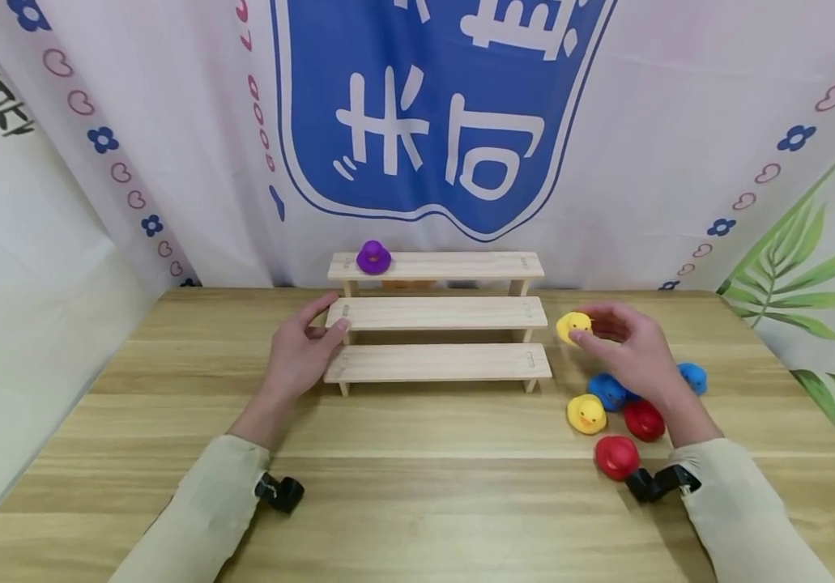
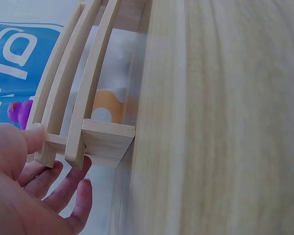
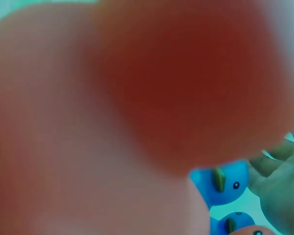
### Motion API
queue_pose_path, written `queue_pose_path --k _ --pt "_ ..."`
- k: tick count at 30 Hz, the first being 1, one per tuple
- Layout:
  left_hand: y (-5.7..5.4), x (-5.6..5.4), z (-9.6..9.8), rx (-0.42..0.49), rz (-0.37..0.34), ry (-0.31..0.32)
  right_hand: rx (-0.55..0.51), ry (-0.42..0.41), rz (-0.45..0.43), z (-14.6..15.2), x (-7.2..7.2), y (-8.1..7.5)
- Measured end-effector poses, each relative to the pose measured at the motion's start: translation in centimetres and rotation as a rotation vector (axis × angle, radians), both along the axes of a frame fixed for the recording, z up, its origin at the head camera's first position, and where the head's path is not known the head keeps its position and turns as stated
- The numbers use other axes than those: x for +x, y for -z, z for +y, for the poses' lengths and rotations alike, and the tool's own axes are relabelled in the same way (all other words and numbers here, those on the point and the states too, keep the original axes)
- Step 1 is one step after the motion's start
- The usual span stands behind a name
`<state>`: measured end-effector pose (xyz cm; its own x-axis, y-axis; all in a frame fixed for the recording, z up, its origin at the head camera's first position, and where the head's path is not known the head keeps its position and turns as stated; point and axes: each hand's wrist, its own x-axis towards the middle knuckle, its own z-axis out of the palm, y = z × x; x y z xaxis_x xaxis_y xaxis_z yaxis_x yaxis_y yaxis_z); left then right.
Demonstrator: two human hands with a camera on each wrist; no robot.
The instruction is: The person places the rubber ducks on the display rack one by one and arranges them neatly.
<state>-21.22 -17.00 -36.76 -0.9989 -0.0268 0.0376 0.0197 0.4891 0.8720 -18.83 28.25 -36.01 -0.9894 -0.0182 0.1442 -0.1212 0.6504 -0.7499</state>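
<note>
A three-tier wooden step rack (image 1: 437, 312) stands at the back of the table, with a purple rubber duck (image 1: 373, 257) on the left of its top tier. My left hand (image 1: 304, 350) grips the left end of the middle tier. In the left wrist view the thumb lies on that tier (image 2: 63, 105) and the fingers reach around behind it. To the right of the rack, my right hand (image 1: 636, 348) pinches a yellow rubber duck (image 1: 571, 328) above the table. Blurred reddish and pinkish shapes hide most of the right wrist view.
Below the right hand lie another yellow duck (image 1: 587, 414), two red ducks (image 1: 617, 457) and some blue ducks (image 1: 608, 392), partly behind the wrist. A printed curtain (image 1: 665, 162) hangs just behind the wooden table (image 1: 417, 486).
</note>
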Motion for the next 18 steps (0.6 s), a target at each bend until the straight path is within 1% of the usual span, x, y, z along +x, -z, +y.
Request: queue_pose_path --k 9,18 --pt "0.4 -0.1 -0.1 -0.010 0.014 0.005 -0.059 -0.017 0.062 -0.5 0.0 -0.2" --pt "0.2 -0.1 -0.1 -0.003 0.014 -0.006 -0.101 -0.043 0.121 -1.4 0.0 -0.6"
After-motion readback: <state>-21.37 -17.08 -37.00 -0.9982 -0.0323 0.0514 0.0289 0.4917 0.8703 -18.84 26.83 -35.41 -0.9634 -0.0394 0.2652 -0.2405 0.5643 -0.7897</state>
